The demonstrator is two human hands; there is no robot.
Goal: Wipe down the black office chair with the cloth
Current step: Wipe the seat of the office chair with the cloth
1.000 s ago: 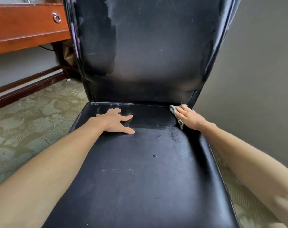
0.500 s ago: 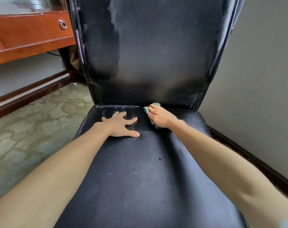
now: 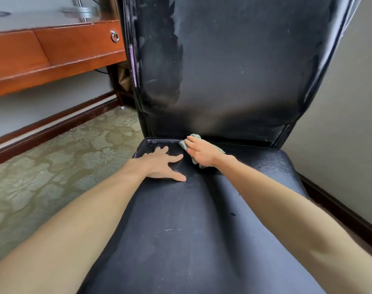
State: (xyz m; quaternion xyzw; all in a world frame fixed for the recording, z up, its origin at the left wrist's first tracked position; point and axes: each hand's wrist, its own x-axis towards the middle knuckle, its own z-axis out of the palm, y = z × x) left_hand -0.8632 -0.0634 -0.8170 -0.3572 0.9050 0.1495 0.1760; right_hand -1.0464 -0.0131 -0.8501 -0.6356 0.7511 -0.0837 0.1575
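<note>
The black office chair (image 3: 234, 71) fills the middle of the head view, its worn backrest upright and its dusty seat (image 3: 181, 230) stretching toward me. My right hand (image 3: 202, 152) presses a small pale green cloth (image 3: 194, 137) onto the back of the seat, left of centre, close to the crease under the backrest. My left hand (image 3: 161, 163) lies flat on the seat's back left corner with fingers spread, holding nothing, its fingertips a short gap from the cloth.
A reddish wooden desk (image 3: 53, 52) with a ring-pull drawer stands at the upper left, a lamp base on top. Patterned green carpet (image 3: 53, 166) covers the floor on the left. A grey wall (image 3: 350, 102) with dark baseboard runs close along the chair's right side.
My right hand has slid the cloth leftward along the back of the seat, from the right corner to beside my left hand. My left hand has stayed flat in place.
</note>
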